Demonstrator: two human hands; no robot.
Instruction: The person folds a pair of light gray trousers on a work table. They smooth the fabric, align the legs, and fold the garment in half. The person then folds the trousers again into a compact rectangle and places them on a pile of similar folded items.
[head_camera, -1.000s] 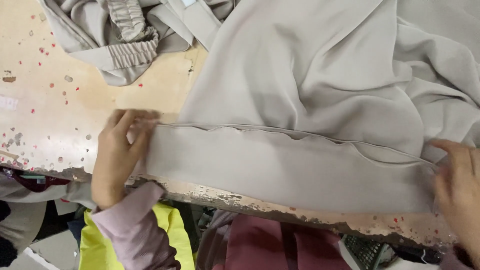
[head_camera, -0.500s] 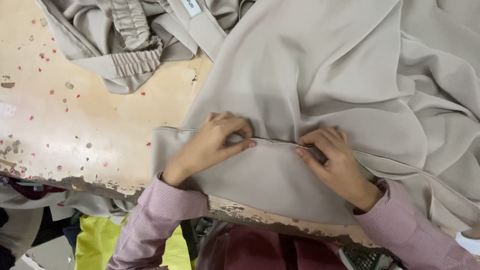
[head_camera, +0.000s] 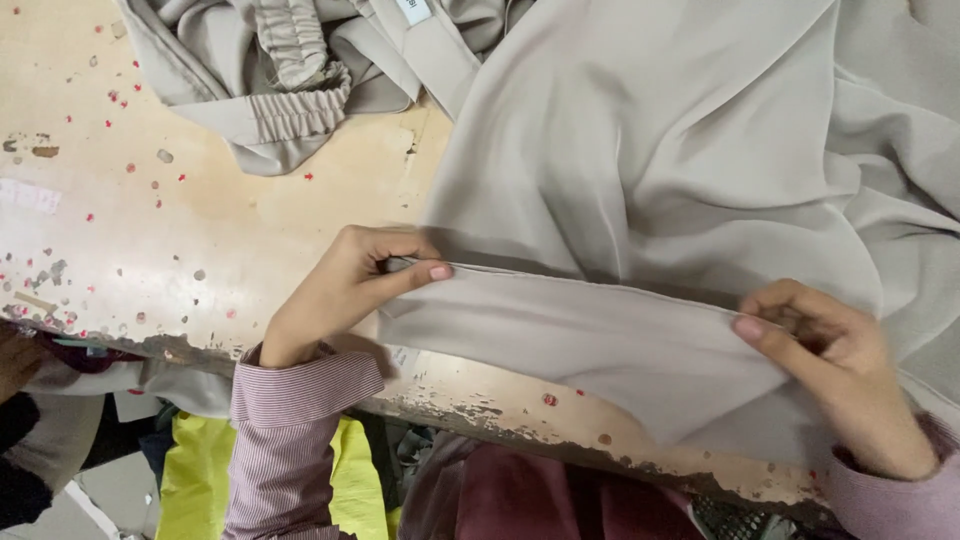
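The pale grey garment (head_camera: 640, 200) is lying limp across the worn worktop (head_camera: 200, 240), looking light, soft and slippery, best taken along its seamed edge where left hand (head_camera: 345, 290) and right hand (head_camera: 830, 350) are pinching it taut.

Soft, even light is cast from above; a glossy sheen is seen on the worn table (head_camera: 230, 240). Faint shadows are thrown beneath the fabric folds (head_camera: 640, 150). Focus is held sharply throughout.
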